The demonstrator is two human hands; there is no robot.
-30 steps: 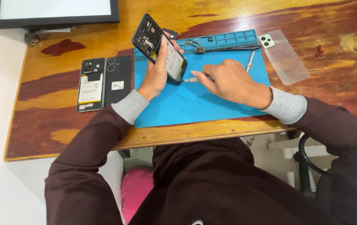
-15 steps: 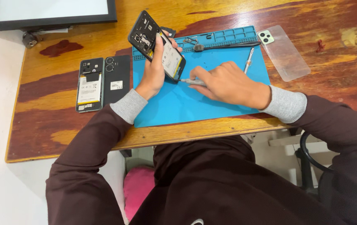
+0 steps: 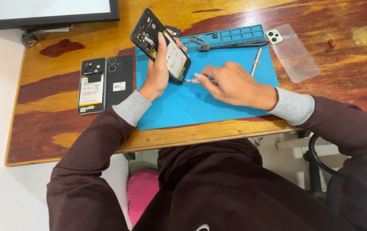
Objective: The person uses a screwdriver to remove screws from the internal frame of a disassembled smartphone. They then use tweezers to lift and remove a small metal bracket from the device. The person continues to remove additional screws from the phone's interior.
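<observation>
Fingers [image 3: 160, 53] of the left hand [image 3: 155, 75] are wrapped around an opened smartphone [image 3: 161, 44], held tilted above the blue repair mat [image 3: 217, 102]. A small screwdriver [image 3: 192, 80] is pinched by the right hand [image 3: 234, 83] at its near edge. Light, rigid but fragile, it is best gripped by the frame sides.

A second opened phone [image 3: 91, 86], black back cover [image 3: 119, 80] and clear case [image 3: 293, 51] lie on the table [image 3: 55, 128].

A worn wooden table [image 3: 55, 141] carried a blue repair mat [image 3: 192, 107] centrally, two opened phones [image 3: 104, 83] at nine o'clock, and a clear case [image 3: 297, 55] at two.
</observation>
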